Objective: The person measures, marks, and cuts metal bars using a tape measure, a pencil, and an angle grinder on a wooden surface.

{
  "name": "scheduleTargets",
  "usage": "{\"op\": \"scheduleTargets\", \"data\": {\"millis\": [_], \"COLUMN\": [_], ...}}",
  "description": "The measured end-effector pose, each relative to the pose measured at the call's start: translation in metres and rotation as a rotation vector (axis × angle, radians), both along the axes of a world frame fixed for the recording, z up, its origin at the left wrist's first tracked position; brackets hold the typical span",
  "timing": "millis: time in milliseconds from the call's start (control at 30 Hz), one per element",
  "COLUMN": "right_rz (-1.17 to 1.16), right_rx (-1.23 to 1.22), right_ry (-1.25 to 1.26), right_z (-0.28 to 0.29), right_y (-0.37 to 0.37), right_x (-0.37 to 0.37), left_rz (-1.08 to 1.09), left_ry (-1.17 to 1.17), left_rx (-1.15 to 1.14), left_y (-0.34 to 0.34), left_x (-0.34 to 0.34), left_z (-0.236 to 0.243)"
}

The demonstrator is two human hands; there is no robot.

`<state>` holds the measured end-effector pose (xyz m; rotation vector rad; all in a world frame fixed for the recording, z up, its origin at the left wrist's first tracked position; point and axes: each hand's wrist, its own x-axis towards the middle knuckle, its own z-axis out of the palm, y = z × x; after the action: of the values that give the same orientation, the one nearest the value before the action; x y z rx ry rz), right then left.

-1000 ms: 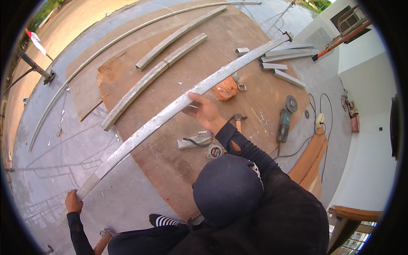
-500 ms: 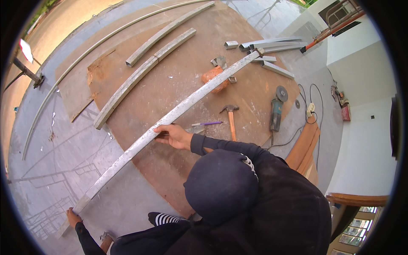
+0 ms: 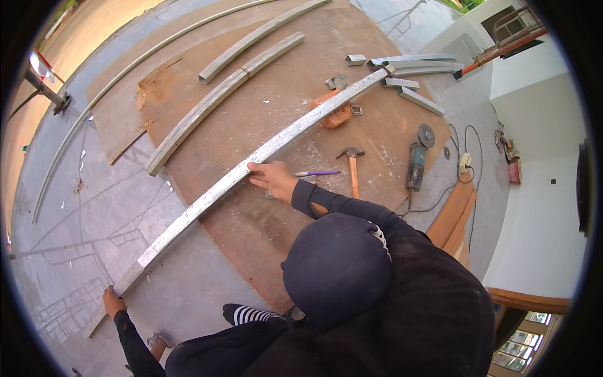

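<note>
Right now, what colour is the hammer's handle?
The hammer's handle is orange-brown; it shows best in the head view.

The right hand (image 3: 275, 179) has moved farther from the orange block (image 3: 336, 119). The metal bar (image 3: 207, 200) now crosses over the block. The hammer handle (image 3: 354, 177) is now uncovered.

left hand (image 3: 114, 304) on metal bar (image 3: 276, 142) near lower end | right hand (image 3: 274, 180) touching midway | hammer (image 3: 353, 173) on brown board (image 3: 242, 242)
</note>
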<state>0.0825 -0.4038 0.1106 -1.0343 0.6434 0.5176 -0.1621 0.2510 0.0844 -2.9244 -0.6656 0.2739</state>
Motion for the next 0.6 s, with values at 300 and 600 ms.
{"op": "scheduleTargets", "data": {"millis": [300, 600], "right_rz": [-0.182, -0.105], "right_rx": [-0.013, -0.016], "right_ry": [0.008, -0.043], "right_z": [0.016, 0.023], "right_y": [-0.051, -0.078], "right_x": [0.016, 0.017], "left_rz": [-0.043, -0.132], "left_ry": [0.062, 0.342], "left_rx": [0.007, -0.167], "left_y": [-0.066, -0.063], "left_x": [0.058, 0.099], "left_z": [0.01, 0.042]}}
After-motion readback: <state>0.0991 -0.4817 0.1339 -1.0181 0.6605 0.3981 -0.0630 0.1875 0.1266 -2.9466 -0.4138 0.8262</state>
